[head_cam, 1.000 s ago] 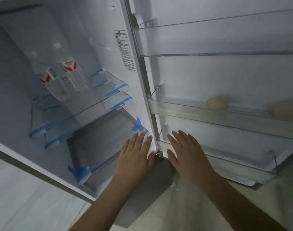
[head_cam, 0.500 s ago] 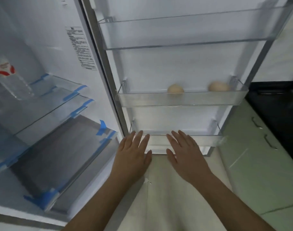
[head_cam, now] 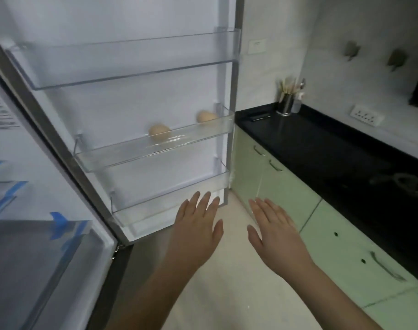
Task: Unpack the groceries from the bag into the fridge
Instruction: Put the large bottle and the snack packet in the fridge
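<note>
The fridge stands open, its door point(head_cam: 136, 103) swung wide in front of me. Two brown eggs lie in the middle door shelf point(head_cam: 122, 158): one egg point(head_cam: 159, 131) near the centre, the other egg point(head_cam: 206, 116) at the right end. The top door shelf point(head_cam: 131, 75) and bottom door shelf point(head_cam: 160, 206) hold nothing I can see. My left hand point(head_cam: 198, 229) and my right hand point(head_cam: 273, 231) hover flat with straight fingers, palms down, below the door, holding nothing. No grocery bag is in view.
The fridge interior's glass shelves with blue tape point(head_cam: 60, 225) show at the lower left. A black countertop point(head_cam: 334, 158) over pale green cabinets point(head_cam: 286, 186) runs along the right, with a metal utensil holder point(head_cam: 285, 104) at its far end. Beige floor point(head_cam: 227, 294) lies below.
The view has swung right, from the fridge interior with its water bottles to the door and kitchen counter. Both hands stay flat and empty in front of me.
</note>
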Demonstrator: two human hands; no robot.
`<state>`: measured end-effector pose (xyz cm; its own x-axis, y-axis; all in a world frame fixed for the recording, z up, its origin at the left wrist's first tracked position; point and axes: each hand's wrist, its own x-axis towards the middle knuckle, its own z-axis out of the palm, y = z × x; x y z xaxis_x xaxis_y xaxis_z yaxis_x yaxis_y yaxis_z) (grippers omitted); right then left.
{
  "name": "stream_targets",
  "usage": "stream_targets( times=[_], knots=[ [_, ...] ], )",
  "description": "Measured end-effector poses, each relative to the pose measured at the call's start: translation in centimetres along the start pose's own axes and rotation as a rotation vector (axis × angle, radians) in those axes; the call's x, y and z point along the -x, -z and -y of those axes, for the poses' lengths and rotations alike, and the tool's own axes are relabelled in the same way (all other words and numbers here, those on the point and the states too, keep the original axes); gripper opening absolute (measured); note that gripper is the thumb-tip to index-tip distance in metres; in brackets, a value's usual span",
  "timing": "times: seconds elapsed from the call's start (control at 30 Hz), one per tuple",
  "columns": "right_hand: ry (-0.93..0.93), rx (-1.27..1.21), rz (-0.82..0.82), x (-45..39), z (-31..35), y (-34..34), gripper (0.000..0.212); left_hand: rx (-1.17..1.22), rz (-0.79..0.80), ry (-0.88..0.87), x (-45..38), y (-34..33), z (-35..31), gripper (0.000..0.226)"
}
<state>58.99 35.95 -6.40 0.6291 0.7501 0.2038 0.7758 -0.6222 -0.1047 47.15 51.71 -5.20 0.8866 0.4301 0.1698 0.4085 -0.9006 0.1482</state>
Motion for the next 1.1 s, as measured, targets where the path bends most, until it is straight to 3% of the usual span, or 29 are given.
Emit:
stream_targets(
  times=[0.43, 0.63, 1.1],
  knots=[
    [-0.513, 0.082, -0.084, 16.8, -13.8, 7.0, 0.067, 0.079, 0.065, -0.583, -0.8, -1.1, -21.7, 0.055],
    [-0.702, 0.097, -0.113, 28.1, -18.5, 9.9, 0.06, 0.075, 0.099, -0.784, 4.3, -1.2, -32.9, 0.056],
    [-1.041, 0.137, -0.236, 51.1, -26.0, 15.2, 0.063, 0.069, 0.125, -1.143, 16.0, -0.9, -54.4, 0.054]
  ],
)
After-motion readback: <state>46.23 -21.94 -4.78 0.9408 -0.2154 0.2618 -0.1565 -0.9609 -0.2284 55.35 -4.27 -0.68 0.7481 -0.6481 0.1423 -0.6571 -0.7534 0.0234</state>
